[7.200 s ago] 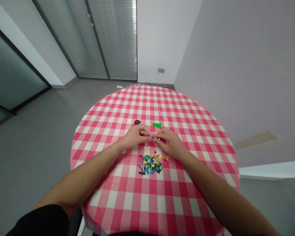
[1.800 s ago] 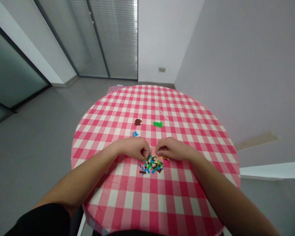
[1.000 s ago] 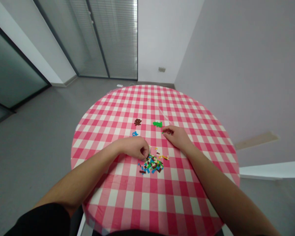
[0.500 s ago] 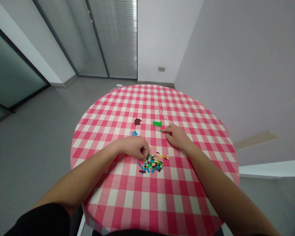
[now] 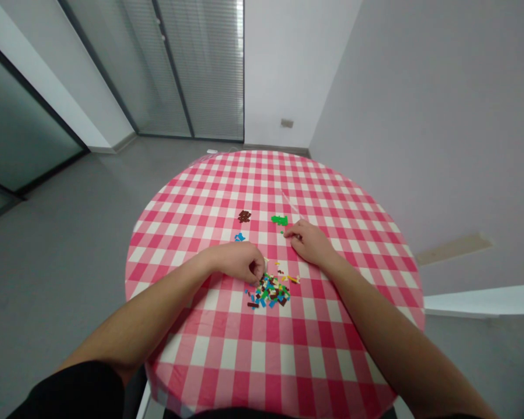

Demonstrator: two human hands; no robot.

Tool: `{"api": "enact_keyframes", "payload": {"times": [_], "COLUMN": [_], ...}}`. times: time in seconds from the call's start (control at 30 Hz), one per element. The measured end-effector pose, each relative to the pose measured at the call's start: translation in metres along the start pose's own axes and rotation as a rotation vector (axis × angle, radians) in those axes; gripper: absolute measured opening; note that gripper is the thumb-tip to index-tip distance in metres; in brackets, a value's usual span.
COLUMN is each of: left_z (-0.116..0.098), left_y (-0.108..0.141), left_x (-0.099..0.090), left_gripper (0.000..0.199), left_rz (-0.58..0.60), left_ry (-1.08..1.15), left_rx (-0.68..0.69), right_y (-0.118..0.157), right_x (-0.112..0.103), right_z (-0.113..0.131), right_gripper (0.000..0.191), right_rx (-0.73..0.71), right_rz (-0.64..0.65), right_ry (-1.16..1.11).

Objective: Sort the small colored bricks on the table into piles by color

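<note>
Right hand [image 5: 309, 241] loosely curled, can't tell if tips meet; index tip just beside small green piece [image 5: 282, 232], too tiny to read its axis. Green cluster [image 5: 280, 220] just beyond, long axis left-right. Left hand [image 5: 241, 259] curled at mixed pile [image 5: 273, 293], pinch hidden.

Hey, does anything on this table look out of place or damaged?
Nothing looks damaged. One small green piece sits apart from the green cluster, near the right hand. Farther off, a pale streak cuts across the checked tablecloth; whether crease or strip, I can't tell.
</note>
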State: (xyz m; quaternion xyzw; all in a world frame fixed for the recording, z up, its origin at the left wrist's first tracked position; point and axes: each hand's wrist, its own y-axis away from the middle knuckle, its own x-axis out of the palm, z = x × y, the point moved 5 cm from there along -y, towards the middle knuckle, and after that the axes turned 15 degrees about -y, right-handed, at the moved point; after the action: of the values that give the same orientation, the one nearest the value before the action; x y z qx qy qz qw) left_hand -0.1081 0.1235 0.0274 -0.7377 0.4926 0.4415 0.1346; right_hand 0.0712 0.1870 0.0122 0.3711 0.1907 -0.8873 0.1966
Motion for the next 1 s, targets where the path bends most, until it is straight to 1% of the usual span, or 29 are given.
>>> {"api": "enact_keyframes", "payload": {"times": [0.2, 0.4, 0.67, 1.0], "left_z": [0.001, 0.001, 0.002, 0.001], "left_y": [-0.001, -0.001, -0.001, 0.0], "left_x": [0.001, 0.001, 0.001, 0.001], "left_gripper": [0.005, 0.005, 0.006, 0.007], "left_rz": [0.007, 0.008, 0.009, 0.018], "left_ry": [0.0, -0.017, -0.006, -0.015], "left_rx": [-0.005, 0.005, -0.001, -0.007], "right_y": [-0.001, -0.003, -0.003, -0.006], "right_x": [0.003, 0.004, 0.003, 0.005], "right_z": [0.008, 0.01, 0.011, 0.014], "right_gripper": [0.034, 0.042, 0.037, 0.045], "right_rx": [0.011, 0.052, 0.067, 0.086], "right_rz": [0.066, 0.11, 0.089, 0.139], "right_ry": [0.129, 0.189, 0.164, 0.258]}}
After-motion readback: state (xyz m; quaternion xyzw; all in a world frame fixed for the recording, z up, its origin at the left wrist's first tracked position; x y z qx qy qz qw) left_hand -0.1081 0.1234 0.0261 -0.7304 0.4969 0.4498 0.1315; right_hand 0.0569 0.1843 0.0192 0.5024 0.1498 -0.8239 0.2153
